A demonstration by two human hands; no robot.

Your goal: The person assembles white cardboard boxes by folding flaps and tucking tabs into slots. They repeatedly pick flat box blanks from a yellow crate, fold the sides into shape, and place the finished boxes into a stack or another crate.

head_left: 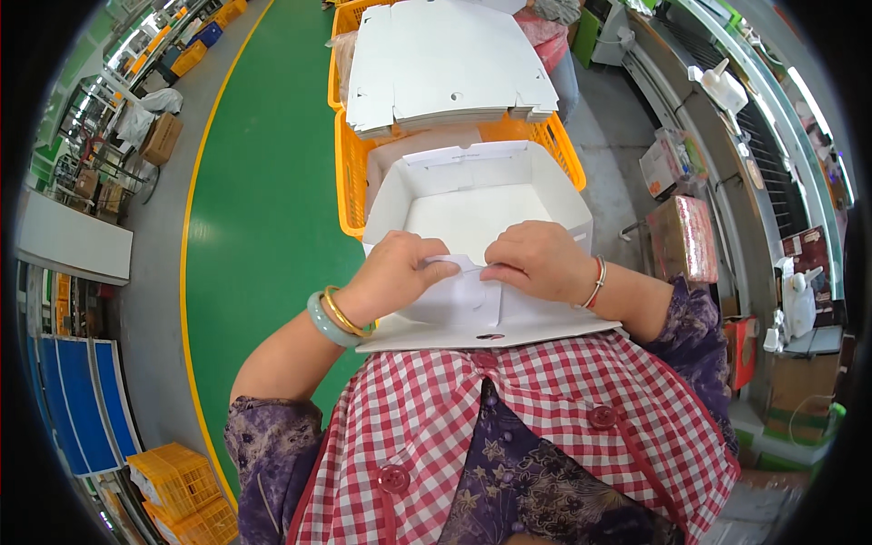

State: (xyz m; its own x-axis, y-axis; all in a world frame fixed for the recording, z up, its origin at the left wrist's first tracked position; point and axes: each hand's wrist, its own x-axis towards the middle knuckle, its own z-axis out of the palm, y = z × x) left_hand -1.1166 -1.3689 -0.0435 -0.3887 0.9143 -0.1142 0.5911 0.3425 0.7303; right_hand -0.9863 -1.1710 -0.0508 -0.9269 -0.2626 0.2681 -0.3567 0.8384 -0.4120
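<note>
A white cardboard box [386, 204], partly folded up, sits in front of me with its far and side walls standing and its inside showing. My left hand [404, 271] pinches the near wall's flap [461, 292] between thumb and fingers. Close beside it, my right hand [543, 263] grips the same flap's upper edge, thumb toward me. A flat white panel [427, 338] of the box reaches back against my checked apron. Beyond the box, a stack of flat white box blanks [445, 64] lies across yellow crates.
The yellow plastic crate [350, 177] stands just behind the box. At the far right of the stack is another person [559, 45]. A machine line [718, 136] runs along the right, with a wrapped carton [683, 238] near it. Green floor [259, 182] lies left.
</note>
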